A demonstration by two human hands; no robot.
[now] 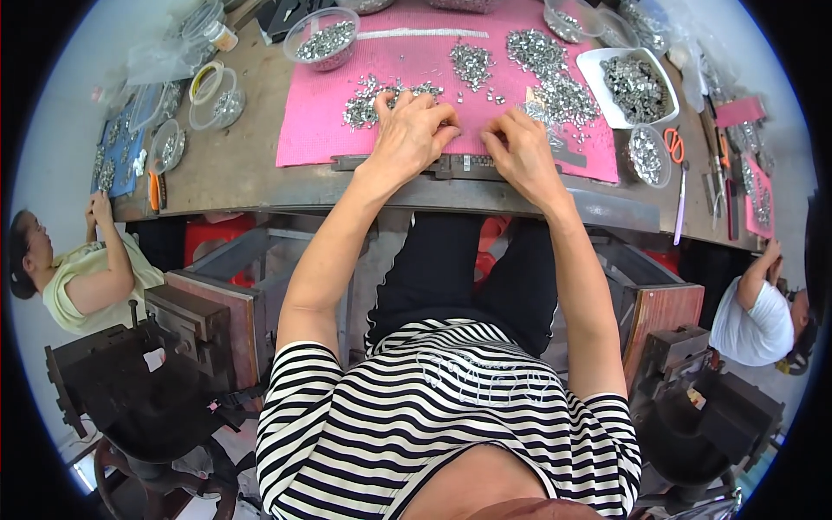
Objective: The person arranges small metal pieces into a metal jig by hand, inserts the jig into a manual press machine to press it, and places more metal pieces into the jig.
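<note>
Head view, looking down: a person in a striped shirt sits at a workbench (243,165) covered partly by a pink mat (314,113). Both bare hands meet over a narrow dark metal bar (446,166) along the mat's near edge. The left hand (409,137) has thumb and forefinger drawn together; the right hand (525,154) is pinched likewise, a small gap between them. Whether either grips anything is too small to tell. Loose silvery pieces (362,102) lie heaped just beyond the left hand. The step looks like fine fingertip work at the bar; the next move seems to call for steady, precise pinching.
</note>
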